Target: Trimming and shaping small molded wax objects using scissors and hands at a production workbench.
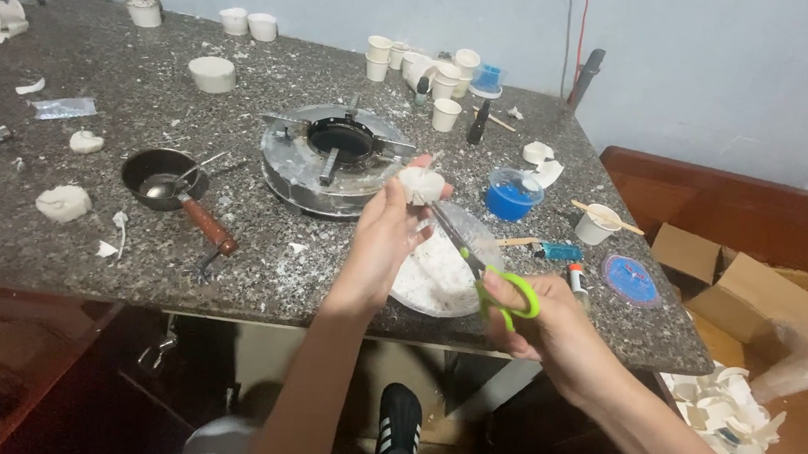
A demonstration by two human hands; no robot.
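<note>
Speckled stone counter (104,241); left hand (387,240) pinches white lump (421,184); right hand (545,328) grips scissors (484,267).

The left hand (387,240) holds a small white lump (419,184) up above a plate (438,278) of white crumbs on the speckled stone counter (109,123). The right hand (545,328) grips green-handled scissors (484,267), blades pointing at the lump. Beside them sit a round metal burner (330,160) and a blue-filled cup (512,195).

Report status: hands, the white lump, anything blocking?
Left hand grips small white lump. Right hand holds green-handled scissors, blades at lump. Clear plate of white scraps beneath; nothing blocking.
</note>
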